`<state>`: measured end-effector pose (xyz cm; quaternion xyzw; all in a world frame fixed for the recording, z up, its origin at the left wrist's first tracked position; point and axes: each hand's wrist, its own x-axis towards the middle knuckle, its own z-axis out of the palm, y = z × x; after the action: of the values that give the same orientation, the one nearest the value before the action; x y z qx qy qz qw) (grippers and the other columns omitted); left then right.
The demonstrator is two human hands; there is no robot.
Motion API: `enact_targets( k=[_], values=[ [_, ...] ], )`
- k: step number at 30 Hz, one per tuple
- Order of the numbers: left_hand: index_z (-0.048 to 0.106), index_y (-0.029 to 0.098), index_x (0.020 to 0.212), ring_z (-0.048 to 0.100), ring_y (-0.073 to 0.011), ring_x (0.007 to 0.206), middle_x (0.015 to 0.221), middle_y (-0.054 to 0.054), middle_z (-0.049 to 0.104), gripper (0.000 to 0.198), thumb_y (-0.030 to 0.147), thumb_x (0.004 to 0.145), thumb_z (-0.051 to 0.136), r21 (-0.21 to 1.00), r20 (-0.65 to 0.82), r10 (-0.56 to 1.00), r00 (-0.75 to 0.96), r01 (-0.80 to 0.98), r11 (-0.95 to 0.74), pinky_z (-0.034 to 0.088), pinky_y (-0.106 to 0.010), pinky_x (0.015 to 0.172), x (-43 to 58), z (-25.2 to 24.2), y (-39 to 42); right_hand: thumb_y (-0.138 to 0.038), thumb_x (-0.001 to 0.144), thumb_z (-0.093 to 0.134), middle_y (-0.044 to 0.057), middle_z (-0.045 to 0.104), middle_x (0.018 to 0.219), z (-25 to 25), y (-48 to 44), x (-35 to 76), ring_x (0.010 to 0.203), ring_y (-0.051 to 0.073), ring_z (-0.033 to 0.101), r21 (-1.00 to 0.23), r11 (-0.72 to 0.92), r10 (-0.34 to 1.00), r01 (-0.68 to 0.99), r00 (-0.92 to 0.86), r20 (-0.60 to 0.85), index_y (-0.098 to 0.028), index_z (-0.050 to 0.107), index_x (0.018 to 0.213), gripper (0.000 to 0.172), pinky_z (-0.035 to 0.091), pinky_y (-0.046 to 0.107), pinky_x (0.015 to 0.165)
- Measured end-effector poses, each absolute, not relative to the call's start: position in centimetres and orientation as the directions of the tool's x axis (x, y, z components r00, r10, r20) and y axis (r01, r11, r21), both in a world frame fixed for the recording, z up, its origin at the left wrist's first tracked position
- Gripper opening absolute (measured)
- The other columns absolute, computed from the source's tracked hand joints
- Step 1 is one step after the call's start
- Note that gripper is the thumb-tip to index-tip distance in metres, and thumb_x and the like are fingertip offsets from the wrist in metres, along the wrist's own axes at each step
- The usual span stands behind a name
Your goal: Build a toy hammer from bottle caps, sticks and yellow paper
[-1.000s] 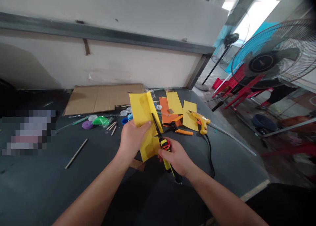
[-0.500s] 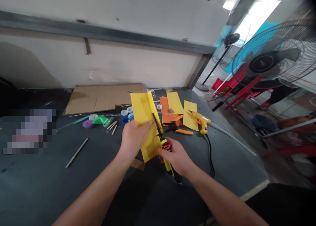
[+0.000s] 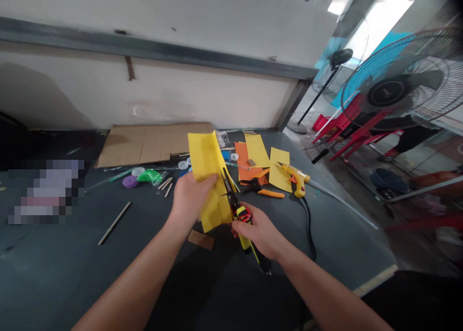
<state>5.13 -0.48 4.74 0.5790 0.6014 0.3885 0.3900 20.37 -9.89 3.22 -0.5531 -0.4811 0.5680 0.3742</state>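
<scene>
Dark surface (image 3: 54, 278): folded yellow paper (image 3: 205, 162) leans further left now, left hand (image 3: 191, 200) fingers pinching it; right hand (image 3: 258, 233) fingers clamping scissors (image 3: 237, 209); two yellow sheets (image 3: 256, 150) at one o'clock.

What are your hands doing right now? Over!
Left hand pinching folded yellow paper. Right hand gripping black-and-yellow scissors, blades against paper. Hot glue gun off to the right.

Folded paper (image 3: 206, 176): plain bright yellow.
Scissors (image 3: 243, 215): black blades; handle banded yellow, red and black.
Orange paper (image 3: 242, 169): plain orange.
Pliers (image 3: 271, 193): orange grips, black head.
Hot glue gun (image 3: 297, 180): yellow, with a black cord.
Worktop (image 3: 54, 273): dark grey.
Standing fan (image 3: 388, 92): blue blades, black hub.
Plastic chairs (image 3: 347, 123): red.
</scene>
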Motion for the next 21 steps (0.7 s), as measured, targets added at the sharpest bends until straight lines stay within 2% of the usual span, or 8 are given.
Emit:
enact_targets(
  k=[3, 7, 12, 16, 21],
  values=[
    [0.067, 0.017, 0.079, 0.063, -0.0215, 0.061, 0.069, -0.005, 0.068, 0.026, 0.041, 0.071, 0.061, 0.832, 0.047, 0.998, -0.044, 0.554, -0.015, 0.04, -0.028, 0.049, 2.6, 5.4, 1.1, -0.02, 0.072, 0.057, 0.001, 0.062, 0.084, 4.0, -10.0, 21.3, 0.071, 0.013, 0.054, -0.957, -0.224, 0.937, 0.186, -0.227, -0.264, -0.018, 0.058, 0.095, 0.023, 0.044, 0.025, 0.065],
    [0.066, 0.02, 0.082, 0.061, -0.0241, 0.062, 0.067, -0.006, 0.065, 0.028, 0.044, 0.074, 0.056, 0.513, 0.157, 0.986, 0.054, 0.849, -0.128, 0.035, -0.03, 0.051, 0.0, 7.2, 1.9, -0.02, 0.072, 0.059, 0.001, 0.061, 0.087, 5.3, -10.0, 22.4, 0.075, 0.013, 0.053, -0.94, -0.169, 0.92, 0.297, -0.295, -0.259, -0.018, 0.058, 0.098, 0.026, 0.042, 0.024, 0.067],
    [0.062, 0.022, 0.083, 0.058, -0.0231, 0.062, 0.066, -0.005, 0.061, 0.023, 0.039, 0.08, 0.048, 0.251, 0.178, 0.955, 0.238, 0.927, -0.278, 0.034, -0.03, 0.057, -0.4, 8.8, 0.8, -0.023, 0.074, 0.059, -0.001, 0.059, 0.079, 5.5, -9.8, 22.3, 0.071, 0.013, 0.051, -0.856, -0.102, 0.949, 0.506, -0.209, -0.236, -0.019, 0.058, 0.09, 0.016, 0.039, 0.024, 0.064],
    [0.06, 0.022, 0.078, 0.056, -0.0229, 0.059, 0.061, -0.005, 0.058, 0.02, 0.035, 0.081, 0.046, 0.169, 0.186, 0.927, 0.326, 0.919, -0.357, 0.033, -0.031, 0.057, 0.1, 8.8, 0.0, -0.026, 0.075, 0.06, -0.001, 0.06, 0.077, 5.2, -9.9, 21.8, 0.07, 0.014, 0.052, -0.813, -0.087, 0.951, 0.576, -0.196, -0.24, -0.019, 0.057, 0.086, 0.014, 0.038, 0.024, 0.064],
    [0.06, 0.022, 0.079, 0.058, -0.0223, 0.063, 0.066, -0.005, 0.062, 0.017, 0.035, 0.081, 0.049, 0.174, 0.149, 0.894, 0.422, 0.879, -0.444, 0.035, -0.031, 0.059, 0.2, 8.4, -0.1, -0.028, 0.074, 0.061, 0.0, 0.061, 0.077, 5.0, -10.0, 21.7, 0.069, 0.014, 0.052, -0.815, -0.09, 0.953, 0.573, -0.189, -0.238, -0.019, 0.059, 0.084, 0.014, 0.038, 0.025, 0.063]
  ],
)
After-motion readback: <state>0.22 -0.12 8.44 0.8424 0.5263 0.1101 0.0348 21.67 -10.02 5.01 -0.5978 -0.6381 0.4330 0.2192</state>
